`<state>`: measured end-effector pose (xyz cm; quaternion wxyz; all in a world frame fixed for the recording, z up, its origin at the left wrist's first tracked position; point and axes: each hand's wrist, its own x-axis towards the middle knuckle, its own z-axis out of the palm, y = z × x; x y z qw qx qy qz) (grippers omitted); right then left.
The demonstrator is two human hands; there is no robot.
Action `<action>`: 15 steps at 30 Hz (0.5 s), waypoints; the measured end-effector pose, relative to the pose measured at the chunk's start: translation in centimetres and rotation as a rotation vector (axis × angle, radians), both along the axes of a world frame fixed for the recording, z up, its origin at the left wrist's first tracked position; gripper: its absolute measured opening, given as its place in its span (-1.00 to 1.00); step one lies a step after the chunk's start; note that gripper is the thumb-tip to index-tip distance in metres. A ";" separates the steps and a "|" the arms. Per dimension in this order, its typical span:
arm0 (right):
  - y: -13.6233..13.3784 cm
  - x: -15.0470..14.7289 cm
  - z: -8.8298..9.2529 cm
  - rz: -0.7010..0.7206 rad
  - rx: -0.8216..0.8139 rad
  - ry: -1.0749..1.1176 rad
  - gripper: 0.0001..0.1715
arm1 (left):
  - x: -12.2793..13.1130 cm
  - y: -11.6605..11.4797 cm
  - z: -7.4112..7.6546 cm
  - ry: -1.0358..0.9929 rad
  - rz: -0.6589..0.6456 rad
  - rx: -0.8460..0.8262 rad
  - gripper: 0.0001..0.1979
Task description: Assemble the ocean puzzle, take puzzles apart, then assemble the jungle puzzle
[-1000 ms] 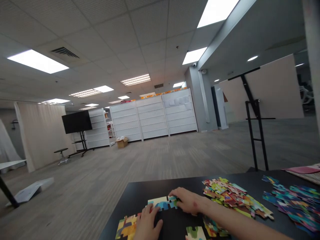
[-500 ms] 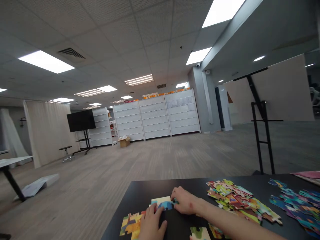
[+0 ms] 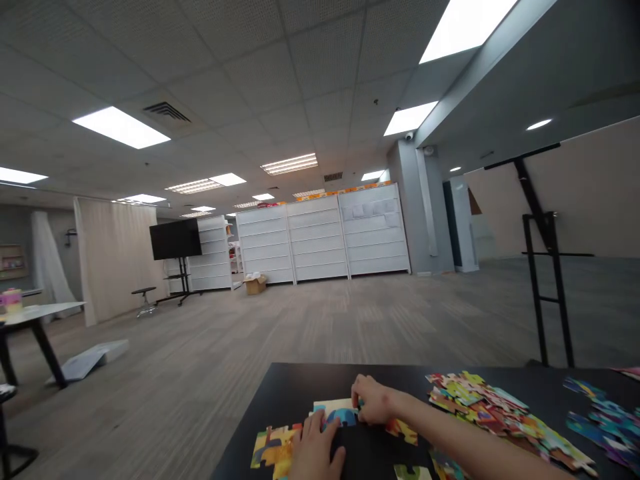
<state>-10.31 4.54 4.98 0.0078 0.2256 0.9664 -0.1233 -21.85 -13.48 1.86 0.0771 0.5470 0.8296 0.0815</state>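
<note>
The left hand (image 3: 316, 453) lies open on a small joined patch of jigsaw pieces (image 3: 336, 412) on the counter (image 3: 320, 380); whether the right hand (image 3: 376, 400) grips, I can't tell. Most pieces remain loose in heaps (image 3: 480, 407) to the right.

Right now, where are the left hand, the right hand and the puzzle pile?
Left hand (image 3: 316, 452): head view, back of the hand.
Right hand (image 3: 374, 400): head view, back of the hand.
Puzzle pile (image 3: 475, 399): head view, middle of the heap.
</note>
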 end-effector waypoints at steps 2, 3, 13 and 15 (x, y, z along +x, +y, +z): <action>0.2 0.1 -0.3 -0.006 -0.001 0.021 -0.72 | 0.2 0.1 0.1 -0.001 0.004 0.005 -0.37; 0.3 0.2 -0.4 -0.012 -0.003 0.033 -0.72 | 0.4 0.1 0.1 -0.002 0.005 0.008 -0.37; 1.2 -1.2 0.4 -0.100 -0.162 -0.047 -0.72 | 1.1 0.5 0.5 0.010 0.031 0.015 -0.38; 1.2 -1.7 0.9 -0.122 -0.197 -0.080 -0.71 | 1.1 0.4 0.7 0.019 0.033 0.026 -0.37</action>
